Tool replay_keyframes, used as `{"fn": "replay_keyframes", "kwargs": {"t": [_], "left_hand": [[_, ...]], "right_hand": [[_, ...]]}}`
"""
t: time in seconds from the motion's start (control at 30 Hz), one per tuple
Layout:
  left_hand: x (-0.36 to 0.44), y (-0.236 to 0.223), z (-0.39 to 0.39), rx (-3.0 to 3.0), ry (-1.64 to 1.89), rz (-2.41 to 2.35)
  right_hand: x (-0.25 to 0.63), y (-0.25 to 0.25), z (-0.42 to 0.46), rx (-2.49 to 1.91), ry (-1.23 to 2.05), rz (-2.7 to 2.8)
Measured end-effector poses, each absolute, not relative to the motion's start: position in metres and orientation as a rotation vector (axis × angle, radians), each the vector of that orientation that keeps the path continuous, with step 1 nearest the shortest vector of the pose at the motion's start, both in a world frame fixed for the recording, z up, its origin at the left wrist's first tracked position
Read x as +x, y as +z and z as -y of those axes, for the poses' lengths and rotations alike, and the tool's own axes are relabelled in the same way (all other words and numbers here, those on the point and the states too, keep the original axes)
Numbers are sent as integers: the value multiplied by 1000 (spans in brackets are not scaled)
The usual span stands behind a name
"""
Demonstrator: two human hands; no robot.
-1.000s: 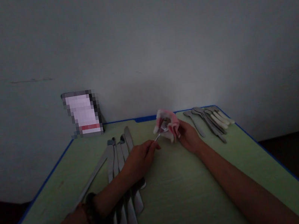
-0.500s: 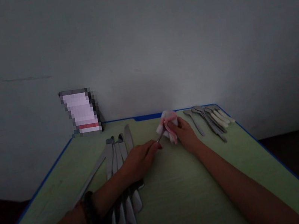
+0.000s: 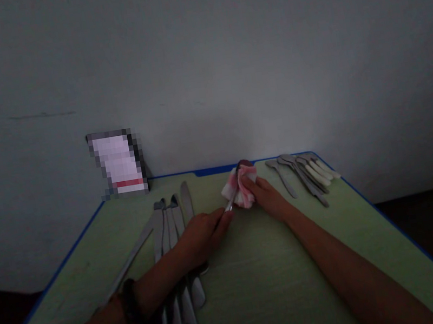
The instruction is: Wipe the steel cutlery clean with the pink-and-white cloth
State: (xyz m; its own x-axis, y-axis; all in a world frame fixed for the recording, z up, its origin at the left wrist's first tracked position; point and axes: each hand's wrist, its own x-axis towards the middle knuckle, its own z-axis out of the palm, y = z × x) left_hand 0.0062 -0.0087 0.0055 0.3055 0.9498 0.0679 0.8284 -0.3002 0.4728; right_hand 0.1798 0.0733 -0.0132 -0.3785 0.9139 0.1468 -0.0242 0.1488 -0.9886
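My left hand (image 3: 206, 230) is closed around the handle of a metal spoon (image 3: 231, 201), which points up and away from me. The spoon's rounded bowl shows dark above a pink and white cloth (image 3: 241, 191). With thumb and fingers, my right hand (image 3: 265, 194) pinches that cloth around the spoon's neck. Under and beside my left forearm lie several metal table knives (image 3: 190, 319), partly covered by the arm. To the right of my right hand, a single spoon (image 3: 283, 180) rests on the table.
Several metal spoons (image 3: 303, 175) and some white-handled cutlery (image 3: 318, 172) lie at the table's back right. A phone-like device (image 3: 120, 163) with a blurred screen leans on the wall at the back left. The green table (image 3: 269, 285) has a blue edge and meets the wall.
The cloth was loosely open around the spoon, then got folded over its bowl. Now the cloth sits lower, at the neck, and the bowl shows above it. My left hand has hardly moved.
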Motion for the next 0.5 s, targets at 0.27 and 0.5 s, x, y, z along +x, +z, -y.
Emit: {"fn": "replay_keyframes", "kwargs": {"t": [0.27,0.5], "left_hand": [[6,6,6,2248,464,-1549],[6,6,9,2333,403,-1567]], "right_hand": [[172,-9,-68,-954,1215,1708],[175,-24,-84,-959,1287,1142]]}}
